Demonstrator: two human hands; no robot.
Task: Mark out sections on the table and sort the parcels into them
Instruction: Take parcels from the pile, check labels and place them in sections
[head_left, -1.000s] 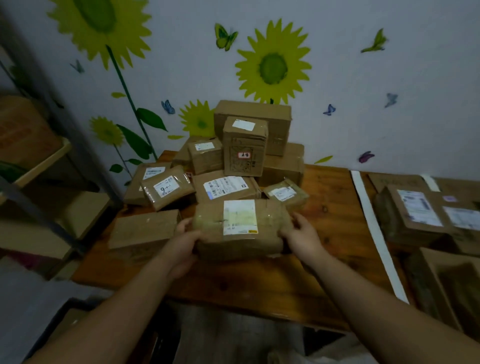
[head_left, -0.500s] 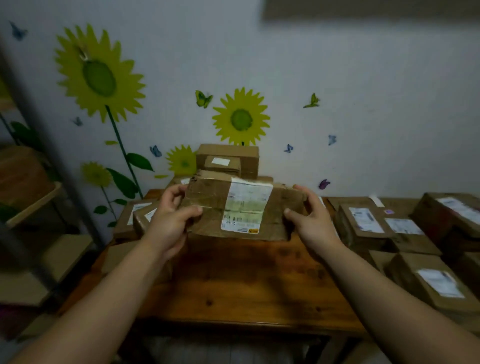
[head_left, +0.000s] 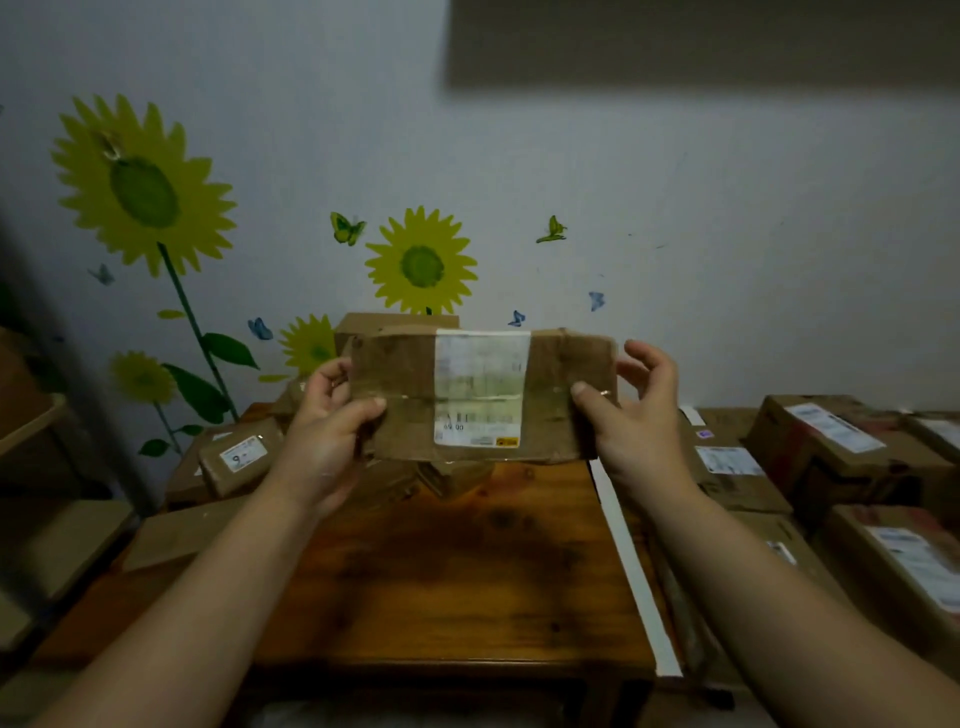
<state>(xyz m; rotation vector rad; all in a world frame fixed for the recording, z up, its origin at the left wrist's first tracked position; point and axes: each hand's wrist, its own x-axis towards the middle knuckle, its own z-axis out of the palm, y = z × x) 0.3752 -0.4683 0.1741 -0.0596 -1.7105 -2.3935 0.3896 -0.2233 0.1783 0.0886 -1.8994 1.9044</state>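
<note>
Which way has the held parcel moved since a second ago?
Yes: upward. The parcel, gripped by left hand and right hand, was resting on the wooden table; now it is raised clear of it.

Creased cardboard parcel (head_left: 483, 395), glossy paper label (head_left: 480, 387), varnished wood table (head_left: 447, 561)

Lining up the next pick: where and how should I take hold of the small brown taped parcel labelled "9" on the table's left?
Probably from above, fingers across its narrow width, on the two long edges. The small brown taped parcel lies label-up and tilted among other parcels, so only its top looks openly reachable, and the short span suits a pinch.
</note>
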